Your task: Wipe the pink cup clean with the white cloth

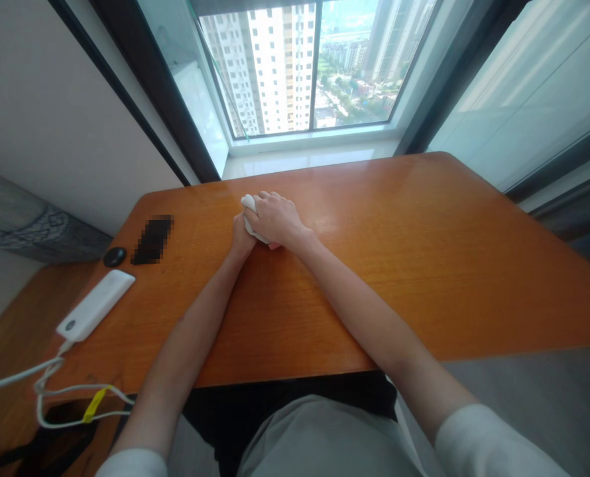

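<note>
Both hands meet over the left middle of the brown wooden table [399, 265]. Between them is a crumpled white cloth [249, 204], its edge sticking out at the top and along the gap between the palms. My right hand [278, 217] lies over it from the right, fingers curled round its top. Lower and to the left, my left hand [244, 233] presses against the cloth's other side, with most of its fingers hidden behind the cloth and the right hand. A small pinkish bit shows under the right palm; I cannot tell what it is.
On the table's left side lie a white power strip [96, 305] with its cable [51, 377], a round black object [115, 257] and a dark blurred-out rectangle [152, 240]. A yellow tag [95, 405] sits on the cable. Beyond the far edge is a window [319, 66].
</note>
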The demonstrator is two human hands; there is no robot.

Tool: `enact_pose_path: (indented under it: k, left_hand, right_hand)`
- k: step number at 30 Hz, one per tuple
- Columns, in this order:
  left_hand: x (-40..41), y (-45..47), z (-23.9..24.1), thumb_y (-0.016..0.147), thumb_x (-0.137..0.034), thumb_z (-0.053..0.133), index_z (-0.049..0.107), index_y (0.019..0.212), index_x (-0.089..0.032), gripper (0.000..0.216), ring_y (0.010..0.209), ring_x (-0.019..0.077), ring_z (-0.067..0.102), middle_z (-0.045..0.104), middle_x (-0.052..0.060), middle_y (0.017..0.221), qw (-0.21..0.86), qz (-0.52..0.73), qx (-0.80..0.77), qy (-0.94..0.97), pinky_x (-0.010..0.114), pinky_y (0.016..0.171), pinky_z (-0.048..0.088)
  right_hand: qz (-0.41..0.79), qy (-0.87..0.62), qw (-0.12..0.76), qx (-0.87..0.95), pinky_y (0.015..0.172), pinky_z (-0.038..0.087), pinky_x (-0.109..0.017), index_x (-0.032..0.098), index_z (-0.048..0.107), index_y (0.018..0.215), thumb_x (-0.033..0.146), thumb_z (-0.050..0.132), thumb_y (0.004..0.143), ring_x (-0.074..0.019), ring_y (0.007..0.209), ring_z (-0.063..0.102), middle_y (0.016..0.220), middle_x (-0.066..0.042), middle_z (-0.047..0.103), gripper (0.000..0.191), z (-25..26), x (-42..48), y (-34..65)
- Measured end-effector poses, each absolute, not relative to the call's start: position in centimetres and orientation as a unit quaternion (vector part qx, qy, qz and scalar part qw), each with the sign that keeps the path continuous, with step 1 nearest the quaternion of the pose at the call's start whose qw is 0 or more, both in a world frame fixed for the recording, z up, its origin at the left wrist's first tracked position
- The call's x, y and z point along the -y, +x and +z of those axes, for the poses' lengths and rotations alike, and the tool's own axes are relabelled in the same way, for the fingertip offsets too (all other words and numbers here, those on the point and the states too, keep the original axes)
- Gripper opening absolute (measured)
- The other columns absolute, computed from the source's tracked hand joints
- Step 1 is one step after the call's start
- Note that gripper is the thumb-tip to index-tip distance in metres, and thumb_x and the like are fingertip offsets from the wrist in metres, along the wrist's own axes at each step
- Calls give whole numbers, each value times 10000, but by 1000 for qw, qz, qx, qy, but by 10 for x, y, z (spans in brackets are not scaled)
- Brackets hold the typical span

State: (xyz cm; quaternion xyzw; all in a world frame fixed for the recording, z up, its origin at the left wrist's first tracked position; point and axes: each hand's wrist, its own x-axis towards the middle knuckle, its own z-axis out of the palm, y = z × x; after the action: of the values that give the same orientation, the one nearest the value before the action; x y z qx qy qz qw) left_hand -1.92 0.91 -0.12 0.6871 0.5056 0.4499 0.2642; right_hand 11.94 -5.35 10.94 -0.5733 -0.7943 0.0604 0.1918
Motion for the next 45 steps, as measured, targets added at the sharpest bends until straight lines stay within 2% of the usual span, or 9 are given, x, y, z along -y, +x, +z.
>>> enact_pose_path:
  k: [4, 9, 16, 22, 31, 35, 39, 42, 45]
  left_hand:
    - [-1, -21, -3, 914, -248, 746, 649, 724, -184, 222, 735, 198, 659, 758, 34, 763, 190, 472, -521, 686, 311, 698, 520]
    - [-2, -22, -7, 890, -302, 749, 628, 680, -195, 265, 676, 199, 639, 728, 35, 700, 169, 483, -510, 692, 315, 659, 524]
    - [-16, -19, -17, 809, -334, 772, 633, 780, -220, 182, 823, 269, 758, 781, 55, 791, 243, 473, -531, 659, 331, 668, 595]
    - [-17, -19, -15, 829, -333, 735, 647, 790, -203, 162, 805, 234, 734, 800, 65, 852, 248, 476, -494, 684, 321, 693, 584]
    - [-8, -24, -10, 883, -398, 685, 629, 673, -190, 301, 627, 179, 610, 726, 34, 674, 134, 482, -498, 709, 299, 578, 435]
    - [-8, -25, -13, 881, -404, 686, 611, 635, -196, 331, 589, 172, 570, 688, 30, 616, 126, 485, -512, 697, 301, 550, 378]
    - [-16, -24, -14, 835, -359, 712, 609, 626, -215, 274, 653, 226, 650, 702, 50, 647, 163, 472, -532, 684, 324, 585, 442]
    - [-23, -26, -16, 812, -347, 744, 657, 701, -230, 182, 766, 273, 727, 741, 59, 731, 208, 461, -546, 669, 344, 635, 515]
    - [-26, -26, -19, 809, -348, 757, 662, 730, -237, 166, 799, 278, 744, 742, 52, 748, 222, 462, -550, 659, 344, 648, 536]
  right_hand:
    - [71, -571, 197, 794, 1001, 552, -412, 195, 709, 1220, 368, 373, 1158, -311, 1200, 696, 1332, -136, 761, 382, 108, 51, 126]
    - [66, -572, 208, 791, 988, 556, -412, 186, 717, 1220, 376, 385, 1157, -316, 1182, 702, 1322, -137, 764, 388, 106, 52, 125]
    - [58, -565, 217, 794, 959, 565, -424, 163, 727, 1189, 366, 421, 1150, -340, 1204, 682, 1305, -153, 764, 370, 107, 54, 120]
    - [66, -568, 225, 789, 962, 563, -444, 186, 724, 1170, 368, 426, 1145, -335, 1176, 686, 1280, -142, 766, 350, 102, 49, 124]
    - [79, -558, 239, 791, 966, 556, -449, 199, 726, 1171, 374, 413, 1144, -336, 1168, 690, 1277, -138, 769, 359, 101, 48, 125]
    - [77, -560, 243, 788, 967, 556, -455, 202, 725, 1174, 373, 406, 1148, -337, 1151, 699, 1265, -138, 772, 362, 99, 47, 125]
    - [73, -564, 242, 786, 974, 561, -449, 190, 724, 1179, 372, 417, 1151, -336, 1165, 694, 1280, -148, 770, 358, 101, 48, 121]
    - [67, -561, 240, 790, 979, 567, -443, 175, 726, 1196, 369, 435, 1147, -342, 1212, 677, 1312, -156, 759, 353, 102, 50, 118]
    - [67, -555, 241, 793, 982, 573, -458, 175, 728, 1195, 377, 429, 1149, -347, 1219, 670, 1316, -155, 754, 364, 101, 50, 116]
